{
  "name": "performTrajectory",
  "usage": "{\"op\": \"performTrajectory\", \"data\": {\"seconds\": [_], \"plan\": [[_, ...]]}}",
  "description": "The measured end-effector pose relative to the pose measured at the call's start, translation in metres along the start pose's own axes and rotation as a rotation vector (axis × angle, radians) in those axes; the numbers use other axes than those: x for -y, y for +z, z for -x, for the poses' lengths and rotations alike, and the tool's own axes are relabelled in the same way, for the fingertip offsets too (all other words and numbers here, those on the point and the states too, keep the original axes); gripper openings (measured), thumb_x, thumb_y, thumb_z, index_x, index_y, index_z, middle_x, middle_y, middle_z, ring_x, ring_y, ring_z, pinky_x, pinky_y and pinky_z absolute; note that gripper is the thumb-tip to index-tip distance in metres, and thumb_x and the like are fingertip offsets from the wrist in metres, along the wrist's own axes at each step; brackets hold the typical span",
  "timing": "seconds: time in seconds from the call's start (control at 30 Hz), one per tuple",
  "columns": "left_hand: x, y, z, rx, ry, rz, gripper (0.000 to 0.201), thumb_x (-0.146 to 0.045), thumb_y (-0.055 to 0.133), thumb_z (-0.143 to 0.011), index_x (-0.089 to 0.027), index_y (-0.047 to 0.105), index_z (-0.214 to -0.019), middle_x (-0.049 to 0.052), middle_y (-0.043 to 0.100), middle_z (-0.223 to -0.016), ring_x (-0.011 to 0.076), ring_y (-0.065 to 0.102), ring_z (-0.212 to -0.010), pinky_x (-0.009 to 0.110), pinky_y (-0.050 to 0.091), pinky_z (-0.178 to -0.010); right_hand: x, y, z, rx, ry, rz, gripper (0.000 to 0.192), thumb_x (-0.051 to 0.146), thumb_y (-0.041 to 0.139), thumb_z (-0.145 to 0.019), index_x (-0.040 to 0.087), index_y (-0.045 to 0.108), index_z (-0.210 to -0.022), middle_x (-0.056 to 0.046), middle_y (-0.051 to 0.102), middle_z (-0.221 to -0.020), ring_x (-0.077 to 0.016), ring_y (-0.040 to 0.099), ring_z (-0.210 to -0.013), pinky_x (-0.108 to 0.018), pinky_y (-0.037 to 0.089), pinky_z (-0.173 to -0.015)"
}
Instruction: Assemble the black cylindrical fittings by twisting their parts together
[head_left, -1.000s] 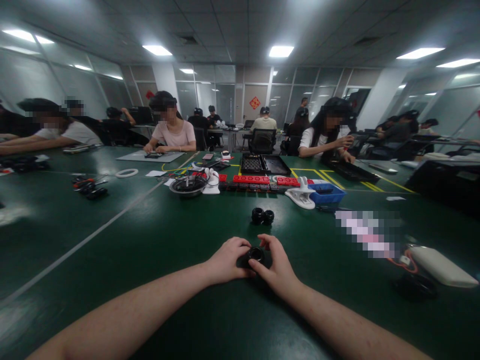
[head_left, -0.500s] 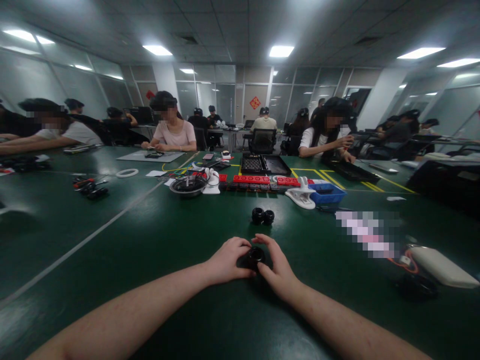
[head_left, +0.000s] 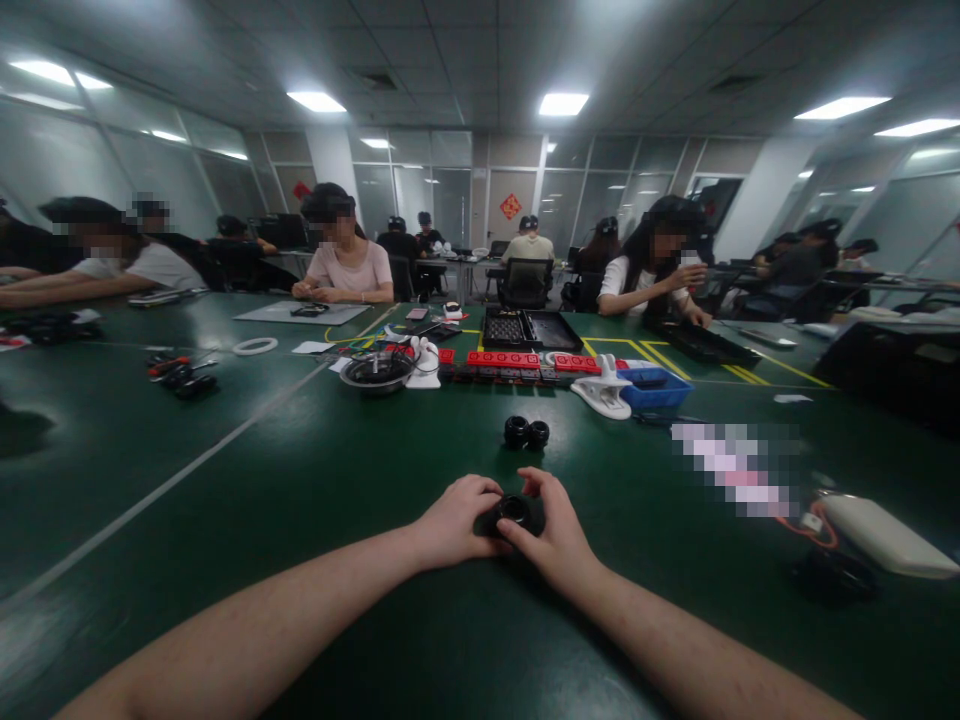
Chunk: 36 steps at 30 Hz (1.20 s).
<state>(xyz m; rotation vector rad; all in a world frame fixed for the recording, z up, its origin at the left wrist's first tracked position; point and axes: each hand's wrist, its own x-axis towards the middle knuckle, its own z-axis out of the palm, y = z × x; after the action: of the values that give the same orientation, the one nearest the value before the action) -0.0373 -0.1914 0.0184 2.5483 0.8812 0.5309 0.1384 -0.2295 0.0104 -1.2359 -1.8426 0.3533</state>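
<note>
My left hand [head_left: 454, 520] curls its fingers around the small black round ring-shaped part [head_left: 512, 512] from the left, and my right hand [head_left: 553, 535] pinches it from the right with thumb and fingers. The part sits low on the dark green table [head_left: 300, 470], its opening facing up towards me. Two similar black round parts [head_left: 526, 433] lie beyond, well apart.

Head-worn view, forward over table [head_left: 315, 480]

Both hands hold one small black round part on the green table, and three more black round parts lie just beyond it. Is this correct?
Not quite: the head view shows two black round parts beyond, not three. The left hand and right hand do hold one small black round part on the green table.
</note>
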Motion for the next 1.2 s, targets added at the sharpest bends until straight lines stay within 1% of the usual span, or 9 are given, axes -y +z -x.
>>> {"op": "performTrajectory", "data": {"seconds": [0.13,0.23,0.37,0.5,0.67,0.87,1.07,1.2], "plan": [[0.0011,0.0007,0.0005,0.001,0.002,0.007,0.036,-0.040,0.064,-0.068,-0.020,0.058,-0.097,0.006,0.051,-0.106,0.0236,0.044,-0.100,0.036,0.036,-0.087,-0.0006,0.0015,-0.0001,0.014,0.022,-0.003,0.047,0.025,0.062,-0.066,0.019,0.042,-0.108,-0.005,0.051,-0.089,-0.0218,0.050,-0.086,-0.038,0.044,-0.077],[0.0027,0.0021,0.0002,0.003,-0.001,0.011,0.038,-0.041,0.065,-0.068,-0.020,0.057,-0.099,0.005,0.050,-0.107,0.0234,0.044,-0.101,0.036,0.037,-0.087,-0.0008,0.0014,0.0002,0.042,0.003,-0.068,0.045,0.019,0.056,-0.067,0.018,0.041,-0.109,-0.006,0.052,-0.092,-0.0216,0.051,-0.089,-0.039,0.042,-0.081],[0.0049,0.0039,-0.0004,0.000,0.001,-0.013,0.042,-0.042,0.065,-0.067,-0.020,0.056,-0.101,0.006,0.050,-0.110,0.0238,0.043,-0.103,0.037,0.035,-0.090,-0.0010,-0.0010,0.0018,0.105,-0.071,-0.193,0.049,0.011,0.045,-0.066,0.019,0.037,-0.114,-0.008,0.052,-0.104,-0.0213,0.049,-0.100,-0.041,0.038,-0.090],[0.0050,0.0036,-0.0002,0.002,0.002,-0.012,0.043,-0.044,0.065,-0.067,-0.020,0.056,-0.100,0.006,0.049,-0.111,0.0236,0.043,-0.104,0.037,0.035,-0.091,-0.0015,-0.0028,0.0022,0.116,-0.100,-0.214,0.052,0.012,0.044,-0.067,0.020,0.035,-0.118,-0.008,0.049,-0.113,-0.0222,0.045,-0.107,-0.041,0.035,-0.094],[0.0030,0.0016,-0.0001,0.002,0.004,-0.009,0.040,-0.043,0.066,-0.067,-0.020,0.057,-0.098,0.006,0.050,-0.109,0.0238,0.043,-0.103,0.037,0.036,-0.089,-0.0027,-0.0007,0.0020,0.059,-0.032,-0.119,0.045,0.020,0.051,-0.071,0.019,0.039,-0.114,-0.009,0.051,-0.106,-0.0233,0.048,-0.101,-0.041,0.039,-0.088],[0.0028,0.0025,-0.0005,-0.003,0.008,-0.019,0.038,-0.041,0.065,-0.067,-0.019,0.058,-0.097,0.006,0.050,-0.108,0.0237,0.044,-0.102,0.036,0.037,-0.088,-0.0022,0.0009,0.0012,0.022,-0.004,-0.035,0.047,0.027,0.059,-0.070,0.017,0.041,-0.112,-0.008,0.051,-0.099,-0.0229,0.049,-0.095,-0.040,0.041,-0.083],[0.0035,0.0027,-0.0003,-0.002,0.007,-0.018,0.037,-0.041,0.066,-0.067,-0.019,0.058,-0.096,0.006,0.051,-0.107,0.0230,0.044,-0.100,0.036,0.037,-0.088,0.0004,0.0005,-0.0012,0.004,0.015,-0.021,0.047,0.027,0.063,-0.065,0.016,0.044,-0.107,-0.007,0.051,-0.092,-0.0230,0.050,-0.089,-0.039,0.043,-0.079],[0.0051,0.0032,-0.0004,0.007,-0.004,-0.004,0.039,-0.042,0.065,-0.067,-0.020,0.057,-0.098,0.006,0.050,-0.109,0.0235,0.044,-0.102,0.037,0.037,-0.088,-0.0005,0.0010,-0.0009,0.040,0.017,-0.091,0.045,0.023,0.058,-0.068,0.019,0.042,-0.110,-0.007,0.053,-0.093,-0.0223,0.052,-0.090,-0.040,0.043,-0.081]]}}
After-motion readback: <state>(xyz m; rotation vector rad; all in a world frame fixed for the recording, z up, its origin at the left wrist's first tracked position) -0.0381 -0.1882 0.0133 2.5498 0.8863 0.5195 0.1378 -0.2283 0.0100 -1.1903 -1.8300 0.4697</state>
